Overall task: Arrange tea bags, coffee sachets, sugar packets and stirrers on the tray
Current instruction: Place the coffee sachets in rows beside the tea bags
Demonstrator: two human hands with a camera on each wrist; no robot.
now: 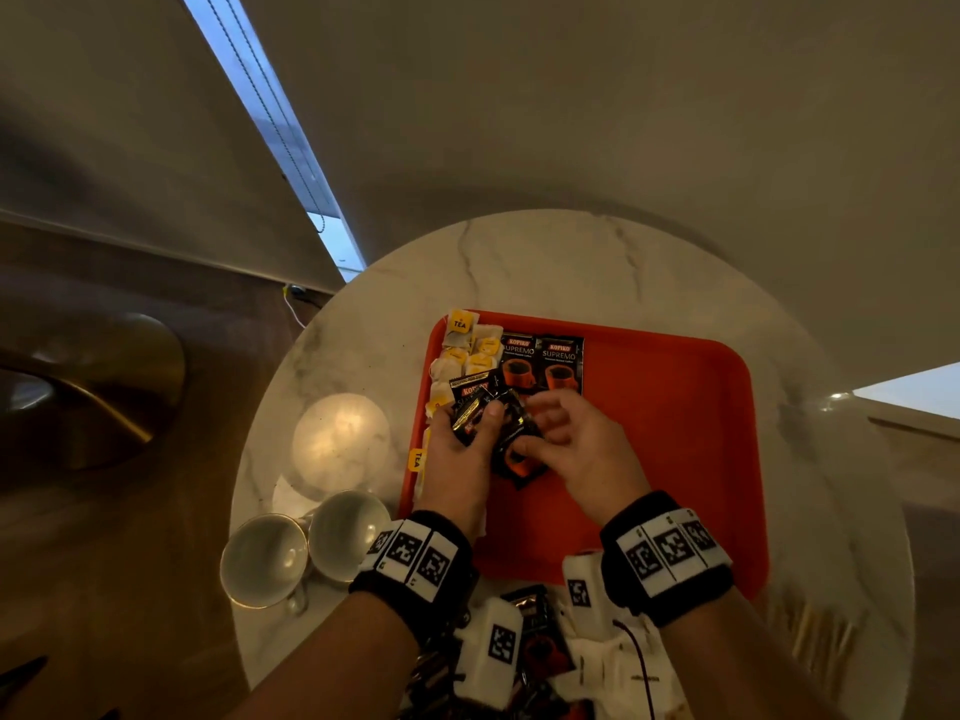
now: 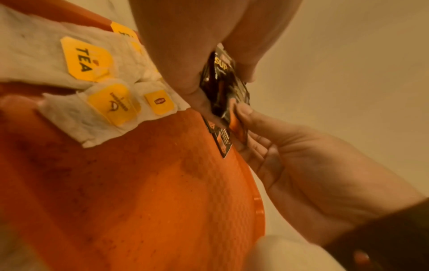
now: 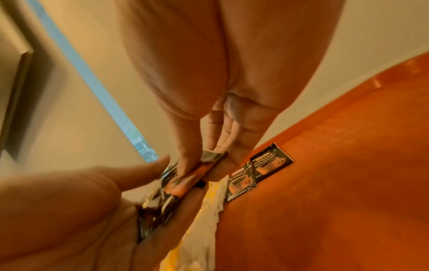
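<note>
It looks like a hotel room or lounge corner: a round marble-topped table beyond the hands, two upturned gilt-rimmed cups to their left, a brass lamp base on wooden flooring, and a beaded blind cord at the window.

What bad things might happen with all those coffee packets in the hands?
1. The left hand grips a bunch of coffee sachets while the right hand pinches one sachet out; the others might slip and scatter.
2. The hands work right beside the tea bags, so a wrist may nudge that row crooked.
3. A dropped sachet may land on the two laid sachets and shift them.
</note>
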